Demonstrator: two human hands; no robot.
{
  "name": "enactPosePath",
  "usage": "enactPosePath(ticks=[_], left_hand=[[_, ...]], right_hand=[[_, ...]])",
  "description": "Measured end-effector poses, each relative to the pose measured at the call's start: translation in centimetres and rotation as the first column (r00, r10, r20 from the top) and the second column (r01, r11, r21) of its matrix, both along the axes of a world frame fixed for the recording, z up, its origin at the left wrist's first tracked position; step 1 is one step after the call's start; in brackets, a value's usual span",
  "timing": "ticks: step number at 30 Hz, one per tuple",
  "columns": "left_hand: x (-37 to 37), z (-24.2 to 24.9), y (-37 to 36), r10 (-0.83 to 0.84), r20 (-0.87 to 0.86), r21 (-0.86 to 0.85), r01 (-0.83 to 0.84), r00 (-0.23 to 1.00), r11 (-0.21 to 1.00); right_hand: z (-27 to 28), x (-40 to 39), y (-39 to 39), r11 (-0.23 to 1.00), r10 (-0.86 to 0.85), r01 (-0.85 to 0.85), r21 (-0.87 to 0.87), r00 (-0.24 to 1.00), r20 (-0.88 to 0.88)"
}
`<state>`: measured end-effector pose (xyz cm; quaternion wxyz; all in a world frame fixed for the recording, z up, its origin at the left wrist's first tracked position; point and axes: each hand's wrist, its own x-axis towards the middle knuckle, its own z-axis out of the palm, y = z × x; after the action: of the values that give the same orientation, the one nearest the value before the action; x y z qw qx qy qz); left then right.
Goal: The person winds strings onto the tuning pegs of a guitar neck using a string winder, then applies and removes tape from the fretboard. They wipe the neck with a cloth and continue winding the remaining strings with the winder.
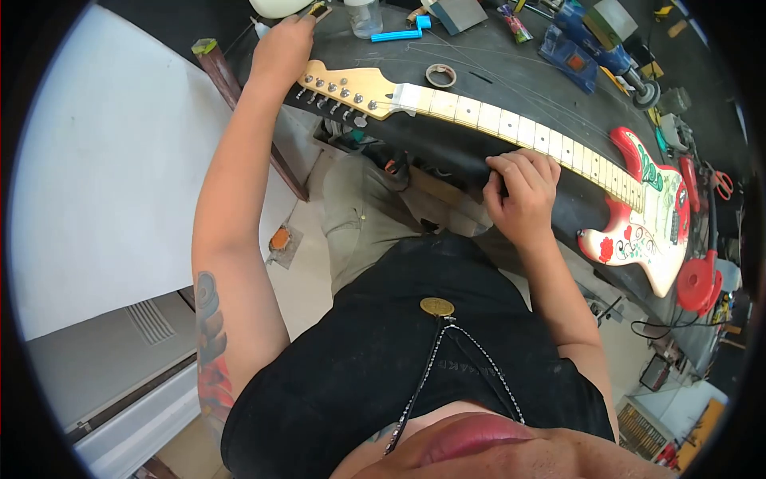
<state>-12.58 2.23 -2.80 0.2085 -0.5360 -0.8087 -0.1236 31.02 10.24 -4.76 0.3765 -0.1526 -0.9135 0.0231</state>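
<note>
- The electric guitar point(558, 152) lies flat along the dark counter point(511, 72), rigid and fairly heavy, its painted finish easily scratched.
- The right hand point(523, 191), its grip curled closed, rests at the neck point(495, 120), a sound holding place.
- The left hand point(281, 48) pinches a small object point(317, 9) beyond the headstock point(351, 92).

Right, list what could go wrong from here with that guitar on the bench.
1. The left hand reaches past the headstock toward a small tool; the forearm could knock the tuners.
2. Loose strings trail across the bench and could snag the tape roll.
3. The right hand alone steadies the neck; the guitar might shift.
</note>
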Motion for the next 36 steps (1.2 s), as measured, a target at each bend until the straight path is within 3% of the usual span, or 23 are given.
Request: enactPosePath(ticks=[2, 4, 5, 7, 11, 16, 18, 31, 36], left_hand=[[0.9, -0.1, -0.4, 0.006, 0.008, 0.046, -0.006, 1.000, 0.999], [3.6, 1.0, -1.6, -0.026, 0.196, 0.179, -0.009, 0.980, 0.984], [4.8, 1.1, -2.2, -0.026, 0.202, 0.181, -0.012, 0.979, 0.983], [7.5, 1.2, -3.8, -0.273, 0.325, 0.456, 0.103, 0.906, 0.884], [11.7, -0.1, -6.0, -0.429, 0.430, 0.530, 0.163, 0.795, 0.832], [14.7, -2.0, -5.0, -0.509, 0.231, 0.510, 0.342, 0.829, 0.789], [15.1, -2.4, -4.8, -0.478, 0.113, 0.391, 0.403, 0.871, 0.828], [15.5, -2.7, -4.3, -0.450, 0.183, 0.448, 0.334, 0.874, 0.830], [15.5, -2.0, -4.4, -0.421, 0.225, 0.383, 0.318, 0.878, 0.867]], right_hand=[[0.1, 0.0, 0.1, 1.000, -0.002, 0.002, 0.011, 1.000, 0.009], [0.2, -0.1, -0.1, 0.999, -0.028, 0.028, 0.018, 0.999, 0.015], [0.2, -0.2, -0.1, 0.999, -0.027, 0.026, 0.021, 0.999, 0.022], [0.2, -0.3, -0.2, 0.999, -0.050, 0.050, 0.014, 0.998, 0.036], [0.2, -0.4, -0.4, 0.998, -0.059, 0.059, 0.000, 0.996, 0.072], [0.4, -0.6, -0.4, 0.997, -0.076, 0.076, 0.004, 0.992, 0.105], [0.4, -0.5, -0.4, 0.997, -0.073, 0.073, -0.002, 0.992, 0.107], [1.1, -0.5, -0.4, 0.998, 0.021, -0.019, -0.065, 0.999, 0.031], [3.6, -2.8, -0.7, 0.992, 0.093, -0.094, -0.088, 0.996, -0.013]])
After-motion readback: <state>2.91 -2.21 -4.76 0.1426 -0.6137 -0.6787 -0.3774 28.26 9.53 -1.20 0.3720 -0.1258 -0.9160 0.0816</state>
